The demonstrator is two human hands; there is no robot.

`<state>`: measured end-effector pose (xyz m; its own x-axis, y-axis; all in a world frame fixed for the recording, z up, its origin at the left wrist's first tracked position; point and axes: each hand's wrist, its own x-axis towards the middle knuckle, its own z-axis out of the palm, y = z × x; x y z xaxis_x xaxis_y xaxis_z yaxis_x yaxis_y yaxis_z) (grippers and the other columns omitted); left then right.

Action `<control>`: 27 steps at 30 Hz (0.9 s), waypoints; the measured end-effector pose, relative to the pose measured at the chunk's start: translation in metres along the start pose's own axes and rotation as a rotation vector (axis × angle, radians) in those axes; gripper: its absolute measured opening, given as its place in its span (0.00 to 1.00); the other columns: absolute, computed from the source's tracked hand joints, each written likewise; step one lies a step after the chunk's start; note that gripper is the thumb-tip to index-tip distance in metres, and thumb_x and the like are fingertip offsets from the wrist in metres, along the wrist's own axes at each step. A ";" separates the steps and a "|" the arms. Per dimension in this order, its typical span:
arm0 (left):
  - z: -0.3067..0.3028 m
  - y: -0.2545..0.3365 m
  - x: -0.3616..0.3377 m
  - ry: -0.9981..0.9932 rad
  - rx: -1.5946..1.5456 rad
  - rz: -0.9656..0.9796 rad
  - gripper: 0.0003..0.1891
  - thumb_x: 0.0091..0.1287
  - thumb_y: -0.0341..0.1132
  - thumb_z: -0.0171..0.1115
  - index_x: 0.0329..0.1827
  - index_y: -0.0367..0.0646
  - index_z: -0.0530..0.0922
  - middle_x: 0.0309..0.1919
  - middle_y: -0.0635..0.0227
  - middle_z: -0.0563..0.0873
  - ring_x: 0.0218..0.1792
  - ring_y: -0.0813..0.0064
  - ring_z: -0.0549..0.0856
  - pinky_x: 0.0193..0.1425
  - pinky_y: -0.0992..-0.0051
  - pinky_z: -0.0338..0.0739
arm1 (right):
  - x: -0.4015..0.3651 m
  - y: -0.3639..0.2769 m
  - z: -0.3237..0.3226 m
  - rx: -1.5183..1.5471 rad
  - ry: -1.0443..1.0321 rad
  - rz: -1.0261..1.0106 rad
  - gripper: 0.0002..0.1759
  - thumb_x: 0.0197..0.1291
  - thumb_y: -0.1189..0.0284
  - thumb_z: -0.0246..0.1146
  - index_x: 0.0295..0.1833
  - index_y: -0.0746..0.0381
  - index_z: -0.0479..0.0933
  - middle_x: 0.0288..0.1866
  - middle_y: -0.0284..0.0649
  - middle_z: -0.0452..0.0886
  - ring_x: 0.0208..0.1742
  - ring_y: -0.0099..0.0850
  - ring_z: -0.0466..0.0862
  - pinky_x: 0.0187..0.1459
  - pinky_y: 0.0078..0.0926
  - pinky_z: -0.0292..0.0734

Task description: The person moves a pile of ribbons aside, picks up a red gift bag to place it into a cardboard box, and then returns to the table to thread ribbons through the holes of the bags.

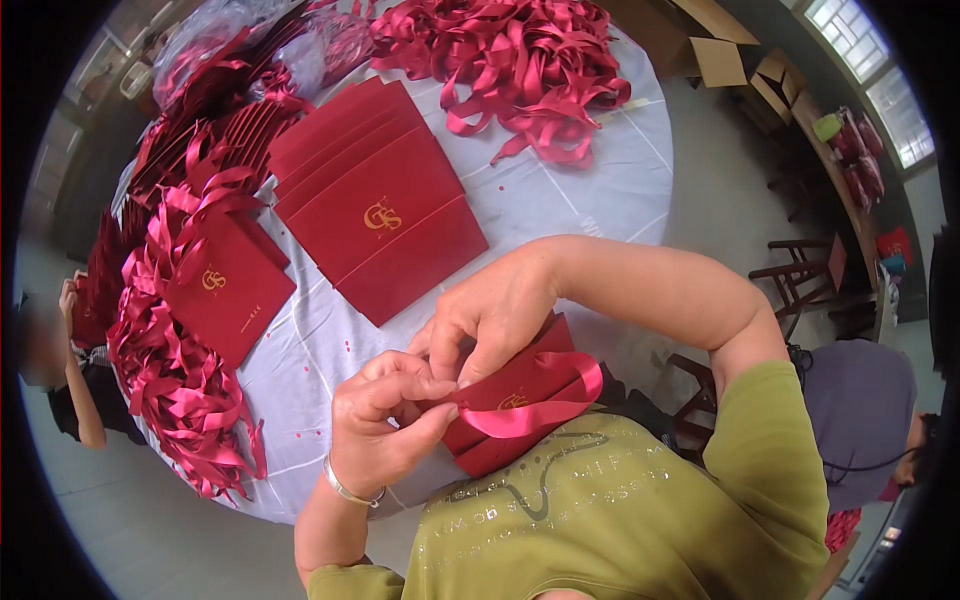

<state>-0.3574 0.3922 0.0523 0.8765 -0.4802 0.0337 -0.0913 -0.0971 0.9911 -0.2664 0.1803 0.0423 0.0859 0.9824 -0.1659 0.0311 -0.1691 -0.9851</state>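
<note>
A small red paper bag (487, 452) with a gold logo is close against my shirt, tilted, with a pink-red ribbon (530, 418) looped across its front. My left hand (385, 410), with a bracelet at the wrist, pinches the ribbon near the bag's upper left edge. Fingers of my right hand (490, 318) are closed on that same edge from above, the thumb almost touching the left fingertips. What lies between the right fingertips is partly hidden. Just beyond my hands lies an overlapping stack of flat red bags (410, 225) with the same logo.
A white-covered round table (625, 165) holds a heap of loose ribbons (530, 60) at the back. More ribboned bags (230, 280) lie on the left, with plastic wrapping (240, 45) behind. Another person (85, 400) is at the left edge, one (860, 420) at right. Stools (800, 275) stand beyond.
</note>
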 end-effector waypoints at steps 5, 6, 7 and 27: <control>0.001 -0.001 -0.001 0.021 -0.025 -0.035 0.10 0.52 0.16 0.72 0.37 0.34 0.85 0.38 0.68 0.83 0.24 0.93 0.78 0.25 0.88 0.69 | -0.001 0.002 0.005 0.221 0.067 0.128 0.06 0.58 0.74 0.67 0.38 0.66 0.84 0.54 0.37 0.81 0.52 0.29 0.79 0.56 0.29 0.72; 0.001 -0.002 -0.001 0.020 -0.024 -0.035 0.10 0.52 0.16 0.72 0.37 0.34 0.85 0.38 0.68 0.83 0.24 0.93 0.78 0.25 0.88 0.69 | -0.001 0.003 0.005 0.207 0.077 0.132 0.06 0.58 0.74 0.68 0.37 0.66 0.84 0.53 0.36 0.82 0.52 0.28 0.79 0.56 0.29 0.72; 0.001 -0.002 -0.001 0.023 -0.015 -0.032 0.10 0.53 0.16 0.72 0.36 0.34 0.84 0.38 0.68 0.84 0.24 0.93 0.77 0.24 0.88 0.69 | -0.001 0.004 0.005 0.193 0.087 0.137 0.06 0.58 0.73 0.68 0.36 0.66 0.84 0.52 0.36 0.82 0.51 0.28 0.79 0.56 0.28 0.72; -0.006 0.003 0.006 -0.127 0.143 -0.239 0.05 0.58 0.20 0.69 0.34 0.34 0.81 0.23 0.73 0.84 0.20 0.93 0.78 0.20 0.88 0.67 | -0.020 -0.004 0.014 -0.446 1.053 0.155 0.10 0.59 0.72 0.66 0.37 0.69 0.83 0.34 0.51 0.86 0.38 0.43 0.87 0.42 0.36 0.80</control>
<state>-0.3497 0.3948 0.0561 0.8158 -0.5334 -0.2235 0.0366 -0.3382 0.9404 -0.2820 0.1627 0.0493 0.9012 0.4313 0.0429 0.2789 -0.5013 -0.8191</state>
